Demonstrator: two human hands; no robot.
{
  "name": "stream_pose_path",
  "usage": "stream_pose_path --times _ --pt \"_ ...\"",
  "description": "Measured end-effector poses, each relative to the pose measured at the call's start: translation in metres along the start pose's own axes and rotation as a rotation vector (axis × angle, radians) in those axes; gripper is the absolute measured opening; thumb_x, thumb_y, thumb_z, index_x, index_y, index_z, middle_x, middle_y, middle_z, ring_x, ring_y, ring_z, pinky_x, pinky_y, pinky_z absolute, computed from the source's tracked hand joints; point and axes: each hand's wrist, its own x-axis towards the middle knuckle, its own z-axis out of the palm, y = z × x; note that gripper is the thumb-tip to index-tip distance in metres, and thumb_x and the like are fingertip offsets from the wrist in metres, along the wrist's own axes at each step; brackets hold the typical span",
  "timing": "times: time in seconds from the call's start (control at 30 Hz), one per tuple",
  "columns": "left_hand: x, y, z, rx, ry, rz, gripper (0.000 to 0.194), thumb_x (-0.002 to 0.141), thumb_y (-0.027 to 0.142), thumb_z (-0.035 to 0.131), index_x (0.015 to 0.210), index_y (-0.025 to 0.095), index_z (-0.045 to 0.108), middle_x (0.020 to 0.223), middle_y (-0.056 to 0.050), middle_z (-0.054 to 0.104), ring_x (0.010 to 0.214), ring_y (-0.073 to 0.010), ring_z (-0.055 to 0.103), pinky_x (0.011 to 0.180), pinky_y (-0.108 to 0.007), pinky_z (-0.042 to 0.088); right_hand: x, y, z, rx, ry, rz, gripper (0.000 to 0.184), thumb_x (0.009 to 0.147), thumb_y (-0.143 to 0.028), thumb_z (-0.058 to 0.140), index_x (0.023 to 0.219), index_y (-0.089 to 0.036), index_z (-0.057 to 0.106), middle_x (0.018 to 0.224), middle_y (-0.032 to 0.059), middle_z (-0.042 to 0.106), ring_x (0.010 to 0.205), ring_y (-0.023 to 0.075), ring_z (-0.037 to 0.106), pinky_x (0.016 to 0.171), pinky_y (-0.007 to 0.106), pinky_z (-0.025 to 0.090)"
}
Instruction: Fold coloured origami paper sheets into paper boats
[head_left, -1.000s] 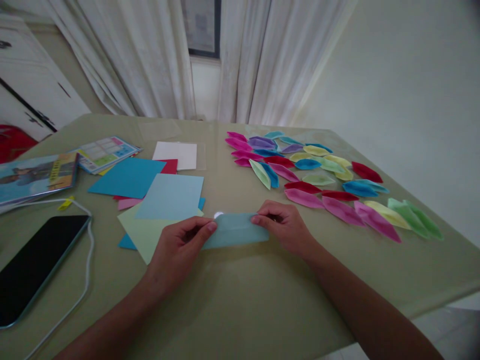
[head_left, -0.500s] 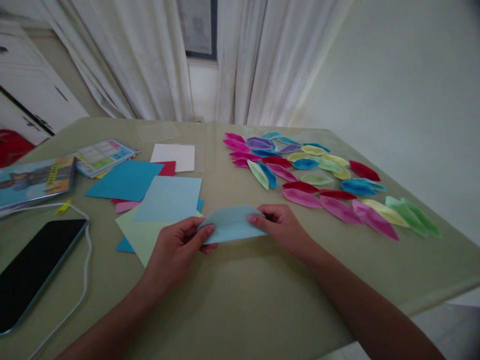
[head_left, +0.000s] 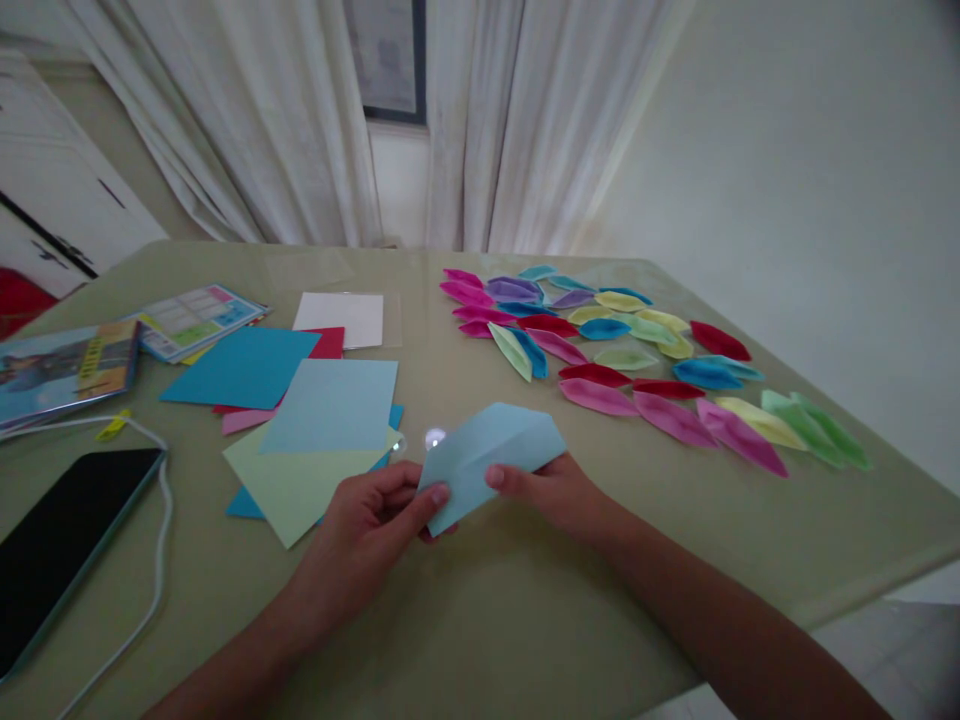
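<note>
Both my hands hold a folded light blue paper [head_left: 491, 450] just above the table near its front middle. My left hand [head_left: 367, 530] pinches its lower left corner with thumb and fingers. My right hand [head_left: 547, 490] grips its lower right side, thumb on top. The paper is tilted up toward me and partly unfolded. To its left lies a loose stack of coloured square sheets [head_left: 315, 420], light blue on top of pale green. To the right, several folded paper boats [head_left: 615, 360] in pink, red, blue, yellow and green are spread out.
A dark tablet [head_left: 60, 545] with a white cable [head_left: 154, 560] lies at the left front. Booklets [head_left: 67, 360] and a printed card [head_left: 195, 318] sit at the far left, a white sheet [head_left: 341, 318] behind the stack. The olive table [head_left: 480, 620] ends at the right; curtains hang behind.
The light blue paper lay flat as a narrow strip on the table; both hands have lifted it and opened it up, tilting it toward me.
</note>
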Motion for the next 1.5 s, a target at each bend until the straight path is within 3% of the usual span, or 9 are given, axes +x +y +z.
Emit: stream_pose_path --times 0.1,0.23,0.43,0.57,0.7,0.8,1.13,1.27,1.5 --pt "0.0 -0.001 0.0 0.002 -0.029 0.019 0.029 0.091 0.05 0.076 0.088 0.022 0.079 0.07 -0.001 0.077 0.064 -0.017 0.069 0.061 -0.025 0.053 0.002 0.001 -0.005 -0.095 0.172 0.012 0.065 0.086 -0.082 0.064 0.065 -0.021 0.06 0.057 -0.0015 0.053 0.053 0.0132 0.047 0.052 0.027 0.037" --pt "0.004 0.002 -0.004 -0.001 -0.011 0.02 0.029 0.092 0.049 0.076 0.088 0.021 0.079 0.072 -0.001 0.078 0.065 -0.0161 0.07 0.063 -0.024 0.055 0.011 0.004 -0.016 -0.1 0.135 -0.083 0.07 0.095 -0.079 0.054 0.058 -0.02 0.052 0.052 -0.0029 0.046 0.049 0.01 0.038 0.049 0.027 0.028" --pt "0.006 0.006 -0.007 -0.023 0.026 0.057 0.034 0.093 0.053 0.074 0.092 0.019 0.079 0.072 -0.003 0.078 0.065 -0.0166 0.071 0.064 -0.026 0.059 0.013 0.007 -0.017 -0.049 0.172 -0.082 0.065 0.094 -0.074 0.061 0.062 -0.019 0.054 0.054 -0.0034 0.046 0.05 0.0094 0.039 0.049 0.026 0.025" --pt "0.011 0.006 -0.01 -0.079 0.13 0.121 0.039 0.093 0.056 0.073 0.101 0.018 0.077 0.08 -0.005 0.08 0.07 -0.0185 0.075 0.068 -0.029 0.063 0.018 0.009 -0.024 0.048 0.26 -0.112 0.062 0.094 -0.069 0.066 0.061 -0.019 0.052 0.052 -0.0051 0.042 0.048 0.0084 0.034 0.049 0.025 0.023" --pt "0.011 0.001 -0.012 -0.052 0.177 0.198 0.044 0.101 0.052 0.065 0.132 0.02 0.066 0.099 -0.007 0.081 0.08 -0.0177 0.076 0.076 -0.031 0.065 0.02 0.01 -0.028 0.074 0.286 -0.124 0.06 0.094 -0.066 0.069 0.061 -0.019 0.052 0.052 -0.0052 0.044 0.049 0.0081 0.034 0.049 0.024 0.025" --pt "0.008 -0.003 -0.009 -0.002 0.111 0.271 0.049 0.1 0.042 0.07 0.144 0.026 0.057 0.111 -0.006 0.079 0.09 -0.0175 0.076 0.082 -0.03 0.064 0.018 0.009 -0.025 0.057 0.258 -0.089 0.06 0.094 -0.067 0.068 0.063 -0.018 0.055 0.054 -0.0044 0.047 0.05 0.0079 0.038 0.049 0.023 0.027" --pt "0.005 -0.009 -0.013 0.215 0.13 0.431 0.063 0.089 0.032 0.084 0.148 0.032 0.061 0.106 -0.002 0.077 0.09 -0.0168 0.075 0.086 -0.029 0.065 0.019 0.007 -0.02 0.038 0.232 -0.05 0.05 0.09 -0.065 0.075 0.076 -0.017 0.068 0.057 -0.0025 0.057 0.049 0.0076 0.047 0.045 0.019 0.031" --pt "0.004 -0.007 -0.012 0.231 0.114 0.436 0.062 0.091 0.032 0.082 0.148 0.031 0.061 0.107 -0.003 0.078 0.092 -0.0172 0.076 0.087 -0.029 0.065 0.019 0.008 -0.021 0.035 0.246 -0.039 0.046 0.089 -0.064 0.076 0.088 -0.017 0.075 0.061 -0.0025 0.058 0.05 0.0078 0.049 0.046 0.018 0.035" --pt "0.005 -0.008 -0.013 0.198 0.121 0.415 0.06 0.095 0.031 0.078 0.151 0.035 0.058 0.108 -0.001 0.078 0.094 -0.0158 0.075 0.087 -0.026 0.063 0.019 0.01 -0.022 0.035 0.259 -0.03 0.044 0.089 -0.062 0.077 0.088 -0.018 0.075 0.062 -0.0024 0.059 0.053 0.008 0.05 0.048 0.018 0.037"
